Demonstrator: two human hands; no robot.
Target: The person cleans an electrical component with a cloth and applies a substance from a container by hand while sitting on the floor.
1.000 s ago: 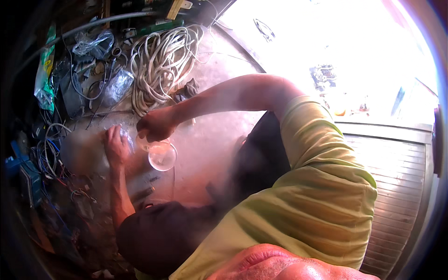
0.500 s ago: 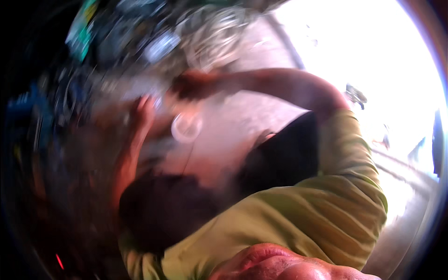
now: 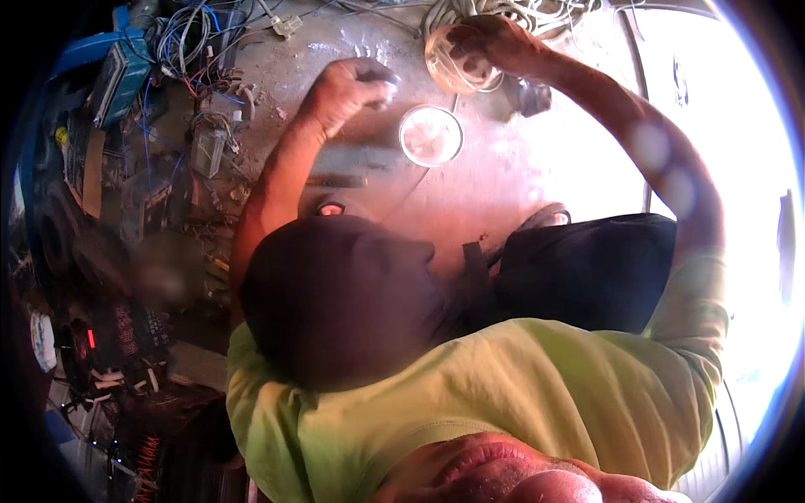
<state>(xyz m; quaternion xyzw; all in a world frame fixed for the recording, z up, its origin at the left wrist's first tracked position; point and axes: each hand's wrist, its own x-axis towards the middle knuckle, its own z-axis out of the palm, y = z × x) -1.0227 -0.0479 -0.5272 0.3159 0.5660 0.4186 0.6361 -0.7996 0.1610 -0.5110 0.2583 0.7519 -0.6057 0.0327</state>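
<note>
My left hand is raised above the concrete floor, fingers curled in a pinch, with something whitish at the fingertips that I cannot make out. My right hand is further up and to the right, gripping a clear round plastic container that is tipped on its side. Between and below my hands, a white-rimmed round tub with pale contents sits on the floor. White smears mark the floor above my left hand. A small dark lumpy object lies under my right forearm.
Coiled pale rope lies at the top. Tangled wires, a blue-green metal case, scrap parts and electronic units crowd the left side. My bent legs occupy the lower middle. A bright, overexposed area fills the right edge.
The view has turned, so the clutter, tub and both hands sit differently. My right hand now visibly holds the clear container tipped sideways; my left hand is apart from the crinkled plastic it was at.
</note>
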